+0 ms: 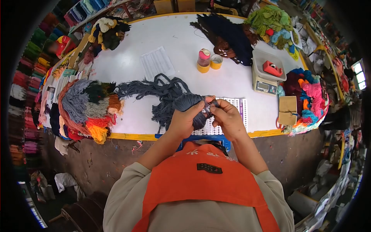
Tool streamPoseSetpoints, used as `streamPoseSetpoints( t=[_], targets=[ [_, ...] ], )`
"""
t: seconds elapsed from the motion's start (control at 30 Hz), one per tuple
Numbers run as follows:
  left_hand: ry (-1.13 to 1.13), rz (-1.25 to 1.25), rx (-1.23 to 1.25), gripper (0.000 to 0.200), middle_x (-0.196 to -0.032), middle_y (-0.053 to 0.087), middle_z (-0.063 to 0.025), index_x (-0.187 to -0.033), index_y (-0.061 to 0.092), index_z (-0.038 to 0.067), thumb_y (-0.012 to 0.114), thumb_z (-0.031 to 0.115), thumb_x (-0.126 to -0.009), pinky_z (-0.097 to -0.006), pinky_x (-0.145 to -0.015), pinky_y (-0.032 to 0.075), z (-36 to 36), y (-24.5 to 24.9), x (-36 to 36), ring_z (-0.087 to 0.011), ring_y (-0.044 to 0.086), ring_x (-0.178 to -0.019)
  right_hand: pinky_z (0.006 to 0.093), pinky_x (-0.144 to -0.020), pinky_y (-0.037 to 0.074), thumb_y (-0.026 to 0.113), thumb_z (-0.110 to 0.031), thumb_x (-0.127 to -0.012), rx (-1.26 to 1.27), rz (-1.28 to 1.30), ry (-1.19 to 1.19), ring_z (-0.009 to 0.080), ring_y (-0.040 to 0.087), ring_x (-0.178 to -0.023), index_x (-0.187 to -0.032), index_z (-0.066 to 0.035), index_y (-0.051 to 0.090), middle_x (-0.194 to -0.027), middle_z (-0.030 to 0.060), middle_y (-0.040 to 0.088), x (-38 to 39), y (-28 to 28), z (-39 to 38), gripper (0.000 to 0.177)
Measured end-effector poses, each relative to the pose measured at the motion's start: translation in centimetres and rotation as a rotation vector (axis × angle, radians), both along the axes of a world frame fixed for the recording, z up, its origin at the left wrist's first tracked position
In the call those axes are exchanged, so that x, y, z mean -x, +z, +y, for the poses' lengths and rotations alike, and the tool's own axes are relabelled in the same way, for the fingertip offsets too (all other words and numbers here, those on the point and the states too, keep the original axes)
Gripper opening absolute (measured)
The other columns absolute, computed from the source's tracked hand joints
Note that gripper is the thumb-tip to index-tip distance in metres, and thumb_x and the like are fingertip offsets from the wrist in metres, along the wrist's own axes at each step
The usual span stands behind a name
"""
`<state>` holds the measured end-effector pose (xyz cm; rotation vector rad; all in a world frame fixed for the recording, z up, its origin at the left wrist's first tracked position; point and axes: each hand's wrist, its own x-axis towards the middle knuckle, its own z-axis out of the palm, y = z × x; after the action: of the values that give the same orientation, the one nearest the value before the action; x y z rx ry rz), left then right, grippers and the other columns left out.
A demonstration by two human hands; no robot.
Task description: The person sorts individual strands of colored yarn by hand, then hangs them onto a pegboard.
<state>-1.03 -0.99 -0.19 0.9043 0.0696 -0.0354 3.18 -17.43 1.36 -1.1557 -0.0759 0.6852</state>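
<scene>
Both hands meet above the near edge of the worktop (127, 58), close to the orange apron (205, 181). The left hand (184, 120) is wrapped around a thick bundle of grey yarn (188, 102), fingers closed on it. The right hand (228, 119) has its fingertips pinched together on strands at the bundle's end. Holding it this near the body likely keeps the bundle steady while the right fingers work the fine ends. From the bundle the same yarn trails back onto the worktop in a loose, tangled heap, so it seems to feed freely with nothing lying on it.

A perforated white card (236, 103) lies directly under the hands. To the left sits a mixed yarn pile (88, 110) in grey, orange and red, just beside the grey tail. Farther back are a printed sheet (156, 62), 2 tape rolls (209, 62), navy yarn (228, 34) and green yarn (270, 18). To the right stand a scale (264, 82) carrying a red dispenser (272, 69), a brown packet (288, 110) and pink and blue yarn (311, 96). None of these crowd the hands; only the tangled tail could snag.
</scene>
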Motion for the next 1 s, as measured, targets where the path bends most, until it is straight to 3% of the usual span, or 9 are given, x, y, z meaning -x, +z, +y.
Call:
streamPoseSetpoints(
  t=[0.1,0.17,0.27,0.4,0.5,0.67,1.0],
  targets=[
    [0.012,-0.006,-0.009,0.024,-0.115,0.068,-0.0087,-0.115,0.068,0.000,0.057,0.011,-0.097,-0.0287,-0.083,0.053,-0.2,-0.1,0.0,-0.0135,0.063,-0.100,0.0176,-0.055,0.046,0.061,-0.014,-0.095,0.003,0.001,0.005,0.0058,0.063,-0.081,-0.115,-0.003,0.063,-0.093,-0.0001,0.065,0.2,0.6,-0.1,0.023],
    [0.022,0.005,-0.049,0.022,-0.114,0.068,-0.0082,-0.113,0.068,0.000,0.057,0.011,-0.097,-0.0279,-0.081,0.052,-0.2,-0.1,0.1,-0.0128,0.063,-0.098,0.0207,-0.054,0.043,0.062,-0.012,-0.093,0.003,0.042,-0.032,0.0025,0.042,-0.058,-0.107,-0.006,0.064,-0.074,-0.0059,0.054,0.4,1.5,0.2,0.015],
    [0.037,0.016,-0.090,0.020,-0.112,0.069,-0.0069,-0.110,0.068,0.001,0.059,0.011,-0.096,-0.0262,-0.078,0.051,-0.4,0.0,0.1,-0.0112,0.062,-0.095,0.0214,-0.055,0.042,0.062,-0.013,-0.094,-0.003,0.038,-0.028,0.0027,0.039,-0.057,-0.106,-0.006,0.063,-0.073,-0.0066,0.050,0.3,1.1,-0.1,0.014],
    [0.050,0.036,-0.097,0.016,-0.107,0.069,-0.0051,-0.106,0.068,0.002,0.061,0.011,-0.096,-0.0247,-0.075,0.051,-0.6,0.4,0.2,-0.0093,0.061,-0.090,0.0218,-0.055,0.042,0.061,-0.013,-0.094,-0.004,0.040,-0.032,0.0028,0.039,-0.057,-0.105,-0.006,0.063,-0.073,-0.0065,0.051,0.3,0.8,-0.2,0.012],
    [0.046,0.051,-0.074,0.016,-0.102,0.069,-0.0038,-0.105,0.068,0.002,0.062,0.013,-0.096,-0.0233,-0.073,0.050,-0.6,0.3,0.2,-0.0081,0.061,-0.085,0.0193,-0.057,0.043,0.060,-0.016,-0.096,-0.044,0.026,0.017,0.0019,0.048,-0.065,-0.116,-0.004,0.061,-0.084,-0.0024,0.060,0.1,-0.1,-0.7,0.024],
    [0.051,0.077,-0.039,0.017,-0.096,0.069,-0.0036,-0.105,0.068,0.000,0.062,0.013,-0.096,-0.0217,-0.070,0.050,-0.6,0.2,0.0,-0.0072,0.061,-0.081,0.0211,-0.056,0.042,0.061,-0.017,-0.095,-0.065,0.049,0.003,0.0019,0.038,-0.058,-0.105,-0.006,0.061,-0.076,-0.0047,0.053,0.0,-0.2,-0.5,0.015],
    [0.060,0.063,-0.038,0.018,-0.098,0.069,-0.0048,-0.106,0.068,-0.001,0.060,0.013,-0.097,-0.0236,-0.072,0.051,-0.4,0.0,0.0,-0.0099,0.063,-0.085,0.0213,-0.056,0.041,0.061,-0.017,-0.096,-0.053,0.059,-0.008,0.0023,0.038,-0.058,-0.103,-0.007,0.059,-0.074,-0.0045,0.052,0.0,0.0,-0.2,0.012]
  ],
)
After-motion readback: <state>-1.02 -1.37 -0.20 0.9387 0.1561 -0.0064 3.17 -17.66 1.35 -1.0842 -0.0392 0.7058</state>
